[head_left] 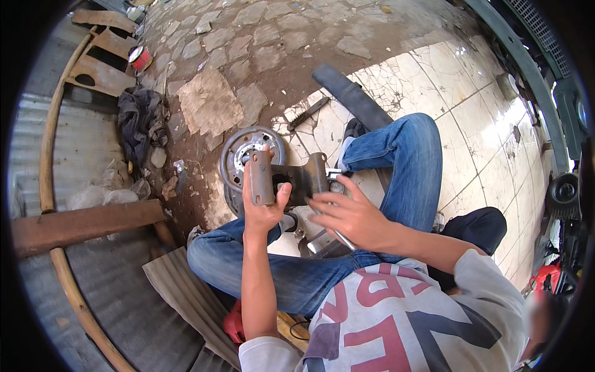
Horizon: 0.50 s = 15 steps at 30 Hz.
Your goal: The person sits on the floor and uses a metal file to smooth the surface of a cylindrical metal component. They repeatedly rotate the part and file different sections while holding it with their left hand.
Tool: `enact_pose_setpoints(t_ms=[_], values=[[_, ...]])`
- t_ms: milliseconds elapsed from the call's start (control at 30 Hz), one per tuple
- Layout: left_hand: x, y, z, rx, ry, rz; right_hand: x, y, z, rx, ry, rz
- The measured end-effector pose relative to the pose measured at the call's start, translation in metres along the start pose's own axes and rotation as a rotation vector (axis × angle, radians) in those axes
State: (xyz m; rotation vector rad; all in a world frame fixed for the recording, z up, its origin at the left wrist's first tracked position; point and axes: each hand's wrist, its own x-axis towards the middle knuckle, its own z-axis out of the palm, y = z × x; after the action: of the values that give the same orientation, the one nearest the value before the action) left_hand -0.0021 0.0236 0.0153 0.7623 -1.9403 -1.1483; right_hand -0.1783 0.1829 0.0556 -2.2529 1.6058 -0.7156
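Observation:
A rusty brown metal bracket (262, 178) with two slotted end plates is held up in front of my knees. My left hand (265, 214) grips its left plate, with the thumb across the near side. At the bracket's right plate is my right hand (359, 217), its fingertips slightly blurred. It appears closed around a silver metal tool (344, 240), whose thin shaft emerges below the palm; a bright metal end shows above the thumb. The fingers hide most of this tool, so its kind is unclear. Behind the bracket, a round grey metal wheel (230, 164) lies on the ground.
A dark toothed strip (308, 114) and a long black flat piece (350, 93) lie ahead on cracked tiles (434, 80). Left are a stone slab (211, 102), dark cloth (141, 127), red tin (141, 59) and wooden beam (90, 228). A dark cloth item (477, 226) sits right.

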Motion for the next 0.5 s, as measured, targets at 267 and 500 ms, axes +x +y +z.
enact_pose_setpoints(t_ms=[267, 500], values=[[0.004, 0.005, 0.004, 0.052, 0.016, 0.036, 0.019, 0.007, -0.009, -0.33, -0.071, -0.096], [0.003, 0.007, 0.008, 0.089, 0.026, 0.073, 0.041, 0.034, -0.028, 0.189, 0.116, 0.066]])
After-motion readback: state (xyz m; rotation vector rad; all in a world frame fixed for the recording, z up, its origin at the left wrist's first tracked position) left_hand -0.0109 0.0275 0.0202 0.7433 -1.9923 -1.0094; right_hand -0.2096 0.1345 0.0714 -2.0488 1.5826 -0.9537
